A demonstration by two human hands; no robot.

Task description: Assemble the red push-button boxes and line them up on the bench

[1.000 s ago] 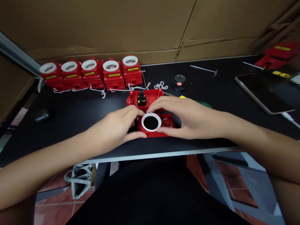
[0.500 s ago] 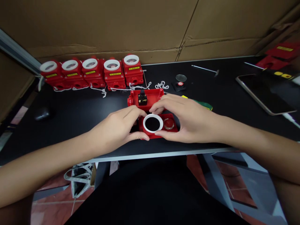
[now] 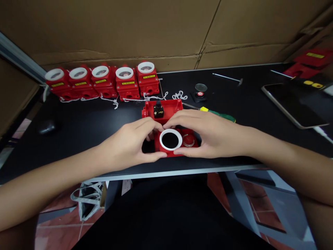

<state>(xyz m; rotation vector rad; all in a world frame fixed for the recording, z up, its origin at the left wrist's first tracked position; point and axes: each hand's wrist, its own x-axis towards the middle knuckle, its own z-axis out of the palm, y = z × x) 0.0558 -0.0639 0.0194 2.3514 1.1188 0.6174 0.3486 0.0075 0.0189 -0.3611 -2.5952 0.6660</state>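
Observation:
A white ring [image 3: 171, 130] with a dark centre lies on a small red cover [image 3: 189, 133] near the table's front edge. My right hand [image 3: 208, 133] curves round the ring, its thumb at the near rim and its fingertips at the far rim. From the other side, my left hand [image 3: 137, 140] holds the left end of the cover, thumb in front and index fingertip by the ring. To the ring's right, a round red part [image 3: 188, 140] sits in the cover. Just behind stands an open red box [image 3: 170, 108] containing a black switch block [image 3: 158, 110].
Several red boxes with white rings [image 3: 127, 86] stand in a row at the back left, with white cord before them. A green-handled screwdriver [image 3: 222, 115] lies behind my right hand. A phone [image 3: 291, 104], a thin T-handled tool [image 3: 227, 78] and a clear disc [image 3: 201, 87] lie farther right.
My right hand's fingers have shifted left and slightly nearer along the far rim of the ring, uncovering more of the screwdriver. My left hand has barely moved.

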